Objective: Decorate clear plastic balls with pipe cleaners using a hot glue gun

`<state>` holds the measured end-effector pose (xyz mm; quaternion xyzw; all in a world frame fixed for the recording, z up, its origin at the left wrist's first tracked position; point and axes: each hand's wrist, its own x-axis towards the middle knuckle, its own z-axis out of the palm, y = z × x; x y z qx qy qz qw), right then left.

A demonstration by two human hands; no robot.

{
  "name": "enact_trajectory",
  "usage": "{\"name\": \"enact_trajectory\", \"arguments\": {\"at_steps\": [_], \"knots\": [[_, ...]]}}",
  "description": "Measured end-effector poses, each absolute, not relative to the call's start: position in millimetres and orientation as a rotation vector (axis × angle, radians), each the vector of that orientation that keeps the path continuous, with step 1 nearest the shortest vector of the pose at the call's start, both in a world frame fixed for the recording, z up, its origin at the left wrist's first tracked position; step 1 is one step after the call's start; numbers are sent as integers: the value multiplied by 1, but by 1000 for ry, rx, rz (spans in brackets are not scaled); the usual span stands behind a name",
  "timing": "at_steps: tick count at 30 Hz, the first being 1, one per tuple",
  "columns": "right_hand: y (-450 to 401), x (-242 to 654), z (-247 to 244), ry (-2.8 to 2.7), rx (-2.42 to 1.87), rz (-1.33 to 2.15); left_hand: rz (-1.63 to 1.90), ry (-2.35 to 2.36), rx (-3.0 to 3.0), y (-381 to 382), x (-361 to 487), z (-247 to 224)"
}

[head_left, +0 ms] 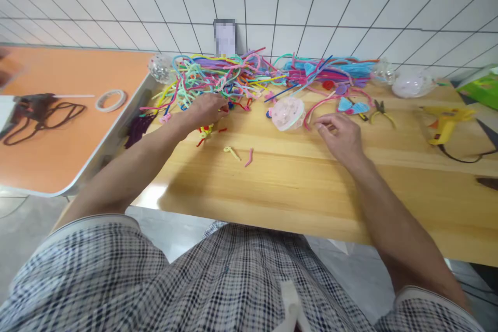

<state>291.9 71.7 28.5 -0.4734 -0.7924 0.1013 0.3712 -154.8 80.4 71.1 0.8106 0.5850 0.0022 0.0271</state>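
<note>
My left hand point(208, 110) reaches into the near edge of a tangled heap of coloured pipe cleaners point(202, 77); its fingers are bent together, and whatever they hold is hidden. Over the wood to the right, my right hand point(341, 136) has curled fingers close to the end of a pink pipe cleaner point(311, 109); whether it touches it is unclear. Between the hands sits a clear round container with pale pink contents point(288, 113). Yellow and red twisted pieces point(205, 132) lie below my left hand. A short yellow piece point(232, 153) and a pink piece point(249, 157) lie nearer me.
Blue bow shapes point(352, 106), pliers point(382, 113) and a yellow glue gun point(445, 122) with a cord lie on the right. Clear balls point(412, 83) stand behind. An orange table point(54, 155) at left bears a tape roll point(111, 100) and a black corded tool point(34, 108).
</note>
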Motion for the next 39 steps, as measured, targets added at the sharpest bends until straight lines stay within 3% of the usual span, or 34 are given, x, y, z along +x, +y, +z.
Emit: {"name": "enact_trajectory", "arguments": {"at_steps": [4,7,10,17,24,32,35,39], "knots": [[69,297,28,-2052,-1235,265,282,1425,2515,19,-112,62],[69,302,25,-2067,-1236,287,233,1085,2729,-31,-84,41],[71,306,21,-2060,-1231,270,225,1157,2807,-49,-97,18],[75,308,12,-2078,-1215,334,350,1538,2668,4,-196,9],[76,305,6,-2067,-1252,311,406,1684,2613,56,-222,25],[75,301,12,-2018,-1290,349,616,1983,2638,57,-145,47],[74,296,11,-2031,-1283,328,640,1663,2759,93,-94,39],[70,293,11,-2038,-1254,291,401,1266,2922,144,-50,20]]}}
